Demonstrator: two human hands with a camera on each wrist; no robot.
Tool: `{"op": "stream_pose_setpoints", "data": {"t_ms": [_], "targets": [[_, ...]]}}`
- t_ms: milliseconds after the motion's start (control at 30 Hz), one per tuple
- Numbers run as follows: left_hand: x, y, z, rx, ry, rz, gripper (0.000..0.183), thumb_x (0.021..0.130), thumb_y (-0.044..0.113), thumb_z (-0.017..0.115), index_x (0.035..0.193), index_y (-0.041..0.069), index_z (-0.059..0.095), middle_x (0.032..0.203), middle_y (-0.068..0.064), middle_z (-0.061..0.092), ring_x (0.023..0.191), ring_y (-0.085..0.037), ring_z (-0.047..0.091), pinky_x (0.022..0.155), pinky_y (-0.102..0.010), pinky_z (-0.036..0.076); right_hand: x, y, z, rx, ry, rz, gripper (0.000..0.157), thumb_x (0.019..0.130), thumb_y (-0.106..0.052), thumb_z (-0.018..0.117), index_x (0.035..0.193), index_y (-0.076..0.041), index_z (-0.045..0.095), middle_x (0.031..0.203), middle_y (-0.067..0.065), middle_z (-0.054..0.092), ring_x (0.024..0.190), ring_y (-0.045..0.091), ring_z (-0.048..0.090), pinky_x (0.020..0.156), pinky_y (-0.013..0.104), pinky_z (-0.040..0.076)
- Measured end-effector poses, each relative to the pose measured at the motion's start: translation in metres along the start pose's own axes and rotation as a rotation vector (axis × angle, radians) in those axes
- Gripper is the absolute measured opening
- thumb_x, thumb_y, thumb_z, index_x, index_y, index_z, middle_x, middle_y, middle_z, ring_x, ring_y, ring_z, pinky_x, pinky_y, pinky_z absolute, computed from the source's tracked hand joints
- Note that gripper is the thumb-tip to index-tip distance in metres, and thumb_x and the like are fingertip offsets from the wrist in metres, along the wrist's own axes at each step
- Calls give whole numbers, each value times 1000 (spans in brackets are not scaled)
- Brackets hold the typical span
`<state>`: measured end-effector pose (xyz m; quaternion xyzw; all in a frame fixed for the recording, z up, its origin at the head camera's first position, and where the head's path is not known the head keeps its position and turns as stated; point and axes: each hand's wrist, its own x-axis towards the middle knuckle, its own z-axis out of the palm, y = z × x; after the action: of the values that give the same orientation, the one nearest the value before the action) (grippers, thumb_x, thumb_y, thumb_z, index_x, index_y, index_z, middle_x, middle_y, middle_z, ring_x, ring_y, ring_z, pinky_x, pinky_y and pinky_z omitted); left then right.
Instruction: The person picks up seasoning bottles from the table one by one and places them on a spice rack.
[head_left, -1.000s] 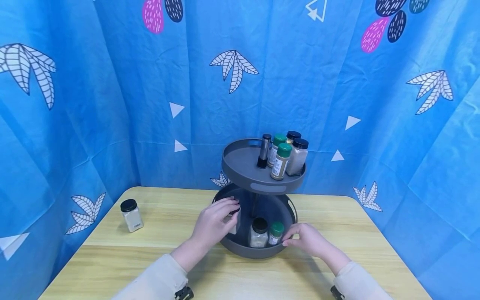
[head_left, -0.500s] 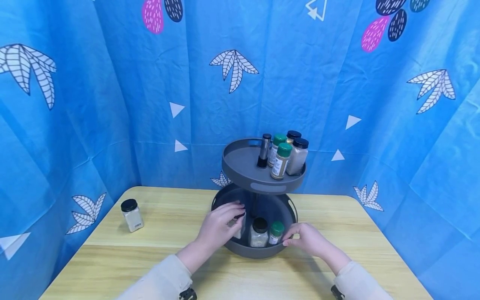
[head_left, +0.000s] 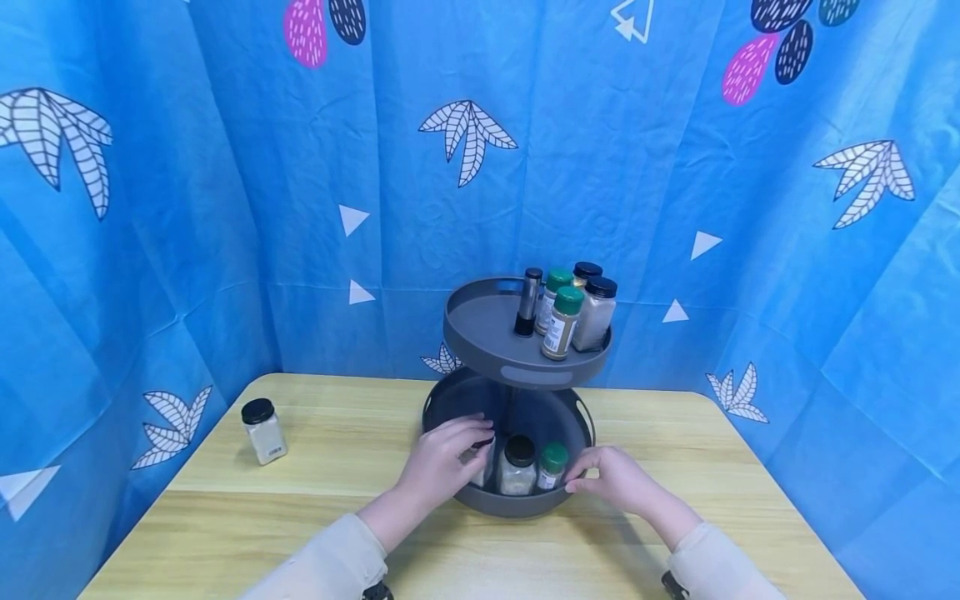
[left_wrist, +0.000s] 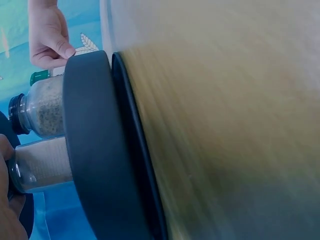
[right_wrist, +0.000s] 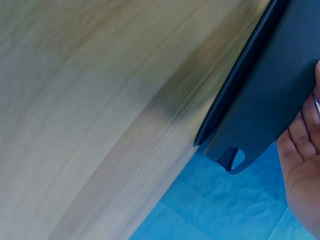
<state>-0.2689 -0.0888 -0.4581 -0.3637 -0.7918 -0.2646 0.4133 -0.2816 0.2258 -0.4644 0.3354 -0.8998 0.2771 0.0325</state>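
Note:
My left hand [head_left: 450, 457] grips a clear jar [left_wrist: 42, 162] of pale contents by its dark lid, inside the lower tray [head_left: 491, 505] of a grey two-tier rack. In the head view the fingers hide much of this jar. Close on its right stands a black-lidded jar [head_left: 517, 467], then a green-capped spice bottle [head_left: 552, 467]. My right hand [head_left: 611, 477] pinches the tray's right front rim; in the right wrist view its fingers [right_wrist: 300, 137] lie against the outer wall.
On the upper tray [head_left: 480, 321] stand a slim dark grinder [head_left: 528, 302], green-capped bottles [head_left: 562, 323] and black-lidded jars [head_left: 595, 315]. Another black-lidded jar [head_left: 265, 432] stands alone at the table's left. Blue curtains [head_left: 480, 225] enclose the wooden table [head_left: 360, 425].
My left hand has shifted right and slightly nearer with its jar, towards the black-lidded jar beside it. My right hand has stayed at the rim.

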Motion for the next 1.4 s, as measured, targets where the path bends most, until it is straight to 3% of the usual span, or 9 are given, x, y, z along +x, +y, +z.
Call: {"op": "stream_pose_setpoints", "data": {"t_ms": [400,700,1100,1400], "targets": [[-8,-3,8,14,-32,12,22,78,11,82,99,13,77,108,1,75,108,-16,69,95,-29,54,0,0,0,16,-4,5,9,85,-25,79,86,-16,80,88,-12,71,85,7,65,82,38,56],[-14,-3,13,0,-37,18,22,78,10,82,99,11,78,106,1,75,107,-17,69,94,-30,55,1,0,1,1,-2,3,7,85,-24,80,84,-17,80,87,-12,72,85,6,65,81,34,56],[-14,1,10,18,-46,19,21,78,12,82,98,13,78,106,3,75,107,-15,69,94,-28,54,1,0,1,6,1,1,8,85,-24,80,84,-16,79,87,-12,72,85,8,66,81,34,56],[-12,4,7,28,-98,-15,20,80,13,81,100,16,77,107,5,74,108,-13,67,94,-28,54,0,-1,1,-15,8,1,8,85,-26,79,86,-17,80,88,-13,71,85,6,65,82,35,56]]}}
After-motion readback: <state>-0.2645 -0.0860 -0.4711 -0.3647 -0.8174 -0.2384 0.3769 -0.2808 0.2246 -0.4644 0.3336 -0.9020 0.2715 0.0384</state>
